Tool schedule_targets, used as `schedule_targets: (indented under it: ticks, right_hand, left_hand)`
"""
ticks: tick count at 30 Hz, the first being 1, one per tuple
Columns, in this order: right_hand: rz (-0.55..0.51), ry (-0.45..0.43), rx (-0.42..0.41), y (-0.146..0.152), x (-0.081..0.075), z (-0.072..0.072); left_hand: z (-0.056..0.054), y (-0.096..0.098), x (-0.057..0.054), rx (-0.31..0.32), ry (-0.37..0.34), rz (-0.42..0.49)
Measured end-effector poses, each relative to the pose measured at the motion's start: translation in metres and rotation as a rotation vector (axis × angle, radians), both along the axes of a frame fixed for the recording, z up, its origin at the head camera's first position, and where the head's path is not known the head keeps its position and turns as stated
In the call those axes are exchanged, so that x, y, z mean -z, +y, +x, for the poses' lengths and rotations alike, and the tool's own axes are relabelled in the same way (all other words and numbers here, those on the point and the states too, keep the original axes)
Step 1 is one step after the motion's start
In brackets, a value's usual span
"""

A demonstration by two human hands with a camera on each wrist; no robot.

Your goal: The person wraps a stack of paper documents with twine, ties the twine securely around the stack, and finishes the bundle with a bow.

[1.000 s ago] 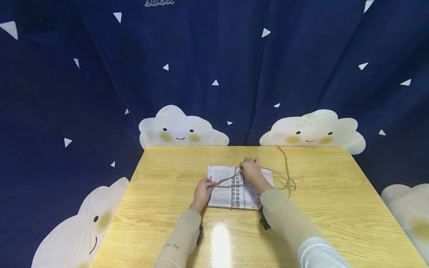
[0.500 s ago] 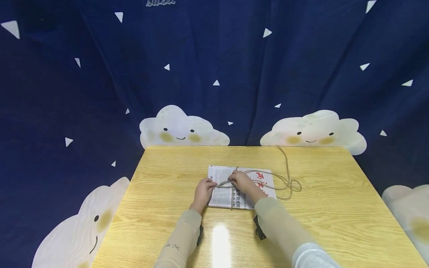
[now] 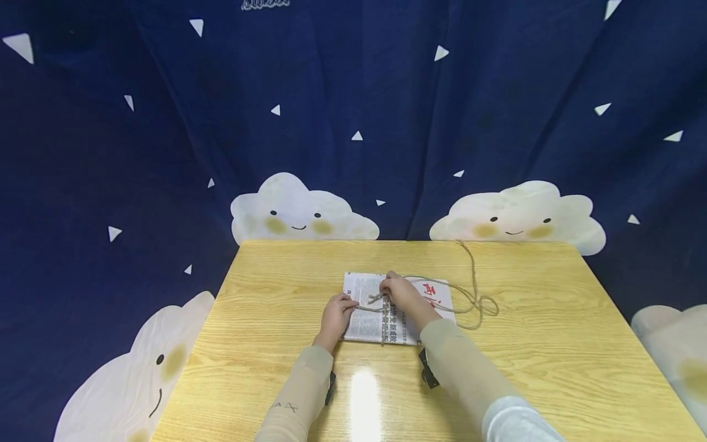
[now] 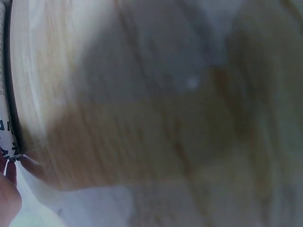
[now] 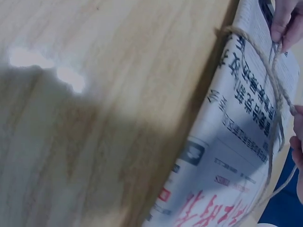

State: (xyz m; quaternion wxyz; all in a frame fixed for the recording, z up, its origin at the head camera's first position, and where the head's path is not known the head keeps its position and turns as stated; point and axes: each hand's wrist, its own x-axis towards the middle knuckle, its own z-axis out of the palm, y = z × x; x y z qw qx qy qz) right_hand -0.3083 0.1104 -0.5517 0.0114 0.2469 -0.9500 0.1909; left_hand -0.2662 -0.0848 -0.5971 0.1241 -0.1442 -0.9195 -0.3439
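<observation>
A folded newspaper bundle (image 3: 364, 328) lies flat on the wooden table, with brown twine (image 3: 474, 301) running across and around it. At its left side, my left hand (image 3: 334, 318) pinches a strand of twine between thumb and fingers. My right hand (image 3: 402, 293), over the middle of the bundle, pinches the twine near where the strands cross. A short end of twine pokes out left of those fingers. In the right wrist view, the twine (image 5: 271, 71) crosses the newspaper (image 5: 232, 123) between both hands. The left wrist view catches only a bit of my left hand (image 4: 8, 201).
Loose twine loops off the bundle's right side, one strand reaching the table's (image 3: 552, 344) far edge. A dark blue curtain (image 3: 353, 92) with clouds and triangles hangs behind. Small black devices sit at both wrists.
My right hand came from the far edge of the bundle toward the crossing, then lifted slightly away with the twine. The loose loop shifted right. My left hand stayed put.
</observation>
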Motion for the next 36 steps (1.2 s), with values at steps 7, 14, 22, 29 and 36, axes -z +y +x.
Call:
schedule_targets:
  ticks: [7, 14, 22, 29, 36]
  right_hand:
    - [0.023, 0.051, -0.171, 0.005, -0.008, -0.006]
    - [-0.013, -0.321, 0.037, -0.010, -0.018, -0.007]
    - [0.188, -0.114, -0.227, -0.015, -0.012, 0.003]
    - [0.166, -0.156, -0.307, -0.013, -0.011, 0.009]
    - [0.278, -0.091, -0.287, -0.012, -0.020, 0.012]
  left_hand:
    - [-0.001, 0.001, 0.001, -0.007, -0.010, -0.003]
    - [-0.001, 0.000, 0.000, -0.005, -0.025, -0.005]
    - [0.000, 0.000, 0.002, -0.006, -0.020, -0.008]
    - [-0.001, 0.000, 0.002, -0.007, -0.032, 0.000]
    - [0.000, 0.000, 0.001, -0.016, -0.041, 0.001]
